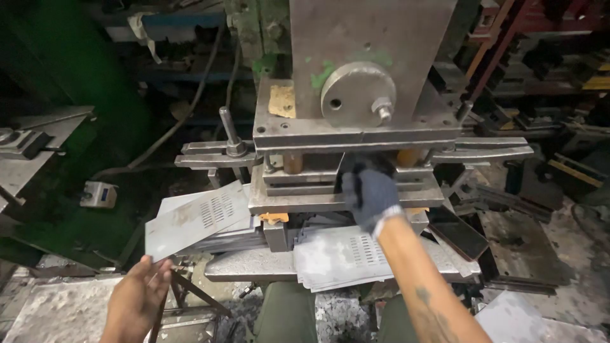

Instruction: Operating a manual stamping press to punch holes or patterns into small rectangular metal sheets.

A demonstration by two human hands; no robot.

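My right hand (368,190), in a dark grey work glove, reaches into the gap of a steel press die (298,202); its fingertips are hidden inside the gap. My bare left hand (136,295) is low at the left and holds the near edge of a flat metal sheet (190,219) with a block of punched slots. That sheet tilts above a stack of similar sheets (222,238) left of the die. A second pile of slotted sheets (343,257) lies on the press bed in front of me.
The press ram with a round steel disc (357,94) rises above the die. Clamping bars (210,155) stick out on both sides. A small grey box (98,194) sits at the left. Dark metal plates (457,232) and scrap lie at the right.
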